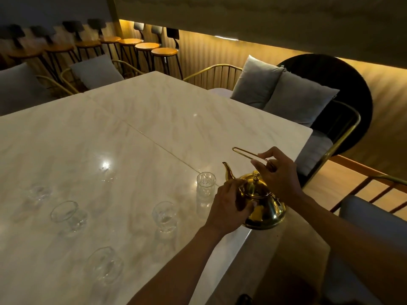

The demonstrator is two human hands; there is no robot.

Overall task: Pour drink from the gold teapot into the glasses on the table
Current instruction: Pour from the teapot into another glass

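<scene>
Left to right on the worktop [154, 119]: a faint glass [38, 193] is seen far left, then a wide-rimmed glass [66, 214], then a near glass [104, 264] by the front edge, all apparently empty, though glare and dim light make this hard to confirm. Further right a stemmed glass [165, 216] is seen, with no drink clearly visible in it. A taller glass [206, 183] stands just beside the teapot spout and also looks empty. The gold teapot [262, 203] is positioned at the worktop's near right edge, upright, lid on, spout pointed toward the taller glass; whether its base is resting on the surface or just lifted cannot be told. The left hand [231, 208] is cupped against the teapot body, fingers wrapped on its side. The right hand [279, 172] is closed around the wire handle, which is raised above the lid. Pouring is judged not yet started: no tilt, no stream. All five glasses are judged left to fill, the taller one being nearest.
</scene>
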